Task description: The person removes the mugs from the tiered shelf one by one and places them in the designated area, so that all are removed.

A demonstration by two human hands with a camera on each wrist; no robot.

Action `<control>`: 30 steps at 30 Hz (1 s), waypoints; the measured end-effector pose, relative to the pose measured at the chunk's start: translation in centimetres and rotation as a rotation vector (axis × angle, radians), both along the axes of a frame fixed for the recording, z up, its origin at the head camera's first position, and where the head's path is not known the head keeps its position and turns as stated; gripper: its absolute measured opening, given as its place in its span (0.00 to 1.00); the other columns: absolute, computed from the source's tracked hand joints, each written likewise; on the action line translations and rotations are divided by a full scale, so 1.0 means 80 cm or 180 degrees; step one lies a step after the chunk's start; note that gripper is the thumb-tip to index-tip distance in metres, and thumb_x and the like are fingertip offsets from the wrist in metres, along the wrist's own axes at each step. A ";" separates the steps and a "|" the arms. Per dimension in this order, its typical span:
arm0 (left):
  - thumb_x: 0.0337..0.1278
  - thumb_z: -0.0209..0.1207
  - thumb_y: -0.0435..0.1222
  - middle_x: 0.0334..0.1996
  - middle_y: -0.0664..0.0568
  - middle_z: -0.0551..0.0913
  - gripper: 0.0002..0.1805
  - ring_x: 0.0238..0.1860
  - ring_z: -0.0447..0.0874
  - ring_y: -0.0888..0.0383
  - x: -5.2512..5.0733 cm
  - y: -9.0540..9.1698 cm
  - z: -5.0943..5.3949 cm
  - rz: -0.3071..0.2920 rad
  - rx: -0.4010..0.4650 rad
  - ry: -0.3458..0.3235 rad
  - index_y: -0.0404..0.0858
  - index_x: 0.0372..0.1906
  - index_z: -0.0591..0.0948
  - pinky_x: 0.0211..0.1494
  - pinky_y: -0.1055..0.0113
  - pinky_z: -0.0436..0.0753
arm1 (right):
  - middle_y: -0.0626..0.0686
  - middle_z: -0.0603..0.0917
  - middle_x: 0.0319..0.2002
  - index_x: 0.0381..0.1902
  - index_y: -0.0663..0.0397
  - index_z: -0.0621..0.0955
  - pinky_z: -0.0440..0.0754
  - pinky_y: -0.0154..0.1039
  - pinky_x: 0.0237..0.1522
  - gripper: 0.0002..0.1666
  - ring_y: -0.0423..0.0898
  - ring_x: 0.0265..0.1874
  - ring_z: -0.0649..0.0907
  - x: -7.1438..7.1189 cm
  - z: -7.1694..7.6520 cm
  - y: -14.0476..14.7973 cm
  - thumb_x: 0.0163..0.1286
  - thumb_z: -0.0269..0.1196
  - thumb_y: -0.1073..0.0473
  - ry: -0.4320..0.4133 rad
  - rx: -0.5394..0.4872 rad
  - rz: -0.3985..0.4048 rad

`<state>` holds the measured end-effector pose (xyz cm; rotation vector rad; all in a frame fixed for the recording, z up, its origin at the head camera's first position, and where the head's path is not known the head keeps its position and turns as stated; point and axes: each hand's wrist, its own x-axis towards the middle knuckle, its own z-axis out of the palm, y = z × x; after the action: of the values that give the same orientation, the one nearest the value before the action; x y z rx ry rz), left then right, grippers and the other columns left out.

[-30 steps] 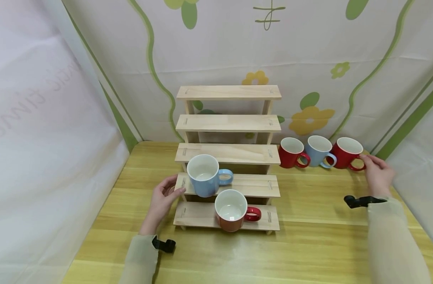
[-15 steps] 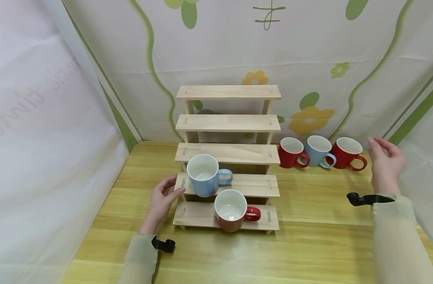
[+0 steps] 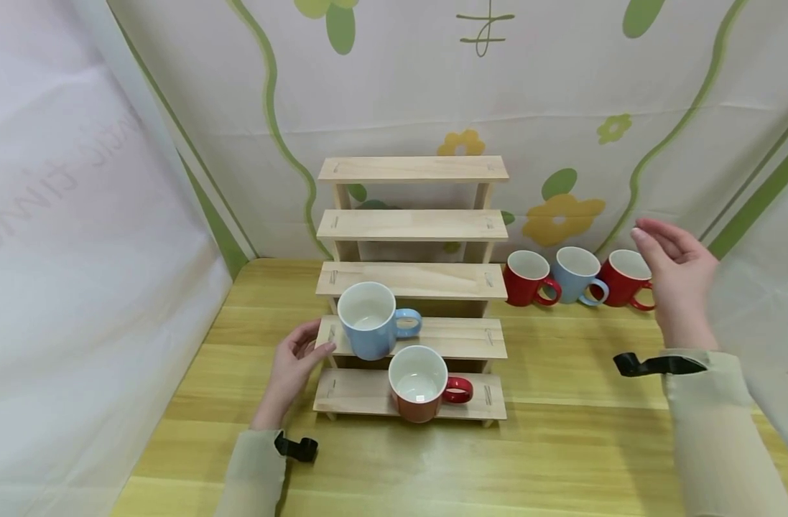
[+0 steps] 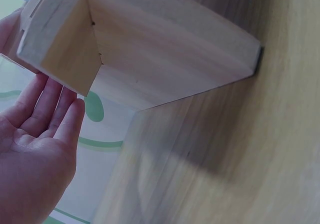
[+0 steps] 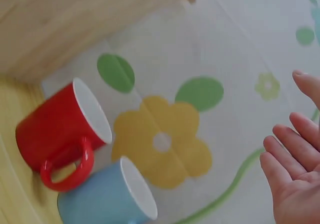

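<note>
A stepped wooden display stand (image 3: 411,224) rises in the middle of the table. My left hand (image 3: 295,368) holds its left side by the end of the second step, thumb on top; in the left wrist view the fingers (image 4: 45,106) reach along the side panel. A light-blue mug (image 3: 370,323) sits on that step, and a red mug (image 3: 419,388) is on the lowest step; both handles face right. My right hand (image 3: 681,280) hovers with nothing in it, partly covering the rightmost red mug (image 3: 616,278).
To the right of the stand, another red mug (image 3: 525,281) and a light-blue mug (image 3: 573,276) line up with the covered one on the wooden table (image 3: 562,445). A printed white cloth (image 3: 394,86) hangs close behind the stand.
My right hand has let go of the rightmost red mug's handle, drawn away right, then risen and moved back left above it. The left hand stays on the stand.
</note>
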<state>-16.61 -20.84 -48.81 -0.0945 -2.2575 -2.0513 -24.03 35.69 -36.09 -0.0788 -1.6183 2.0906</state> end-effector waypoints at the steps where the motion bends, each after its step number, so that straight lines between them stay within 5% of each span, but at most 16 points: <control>1: 0.62 0.68 0.30 0.64 0.40 0.76 0.29 0.62 0.74 0.52 0.000 0.000 0.000 0.0005 -0.0009 0.0000 0.28 0.66 0.73 0.66 0.71 0.74 | 0.50 0.88 0.50 0.58 0.65 0.83 0.79 0.23 0.51 0.28 0.40 0.49 0.85 0.001 0.002 -0.005 0.60 0.76 0.65 -0.0009 0.0086 0.0028; 16: 0.63 0.68 0.30 0.64 0.39 0.75 0.29 0.62 0.74 0.52 -0.001 -0.001 -0.003 -0.0012 0.0007 0.0005 0.28 0.66 0.73 0.65 0.72 0.74 | 0.51 0.87 0.54 0.62 0.69 0.79 0.80 0.27 0.52 0.30 0.41 0.53 0.85 0.014 -0.003 -0.055 0.62 0.73 0.70 0.0101 0.0556 0.0638; 25: 0.63 0.68 0.30 0.64 0.40 0.75 0.29 0.62 0.74 0.52 0.000 -0.001 -0.003 -0.0010 0.0028 -0.0010 0.28 0.66 0.73 0.65 0.72 0.74 | 0.52 0.87 0.53 0.62 0.69 0.79 0.81 0.29 0.52 0.30 0.42 0.53 0.85 0.030 0.002 -0.079 0.61 0.73 0.74 0.0140 0.0543 0.0834; 30: 0.63 0.68 0.30 0.63 0.40 0.76 0.28 0.63 0.74 0.52 -0.001 -0.001 -0.003 -0.0021 0.0047 -0.0008 0.28 0.66 0.73 0.65 0.71 0.74 | 0.53 0.86 0.56 0.62 0.68 0.79 0.80 0.28 0.53 0.29 0.42 0.53 0.85 0.038 0.004 -0.095 0.62 0.72 0.74 0.0156 0.0817 0.0945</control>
<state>-16.67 -20.89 -49.03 -0.0985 -2.2461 -2.0720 -21.02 28.05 -35.77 0.3140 -1.9508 2.0514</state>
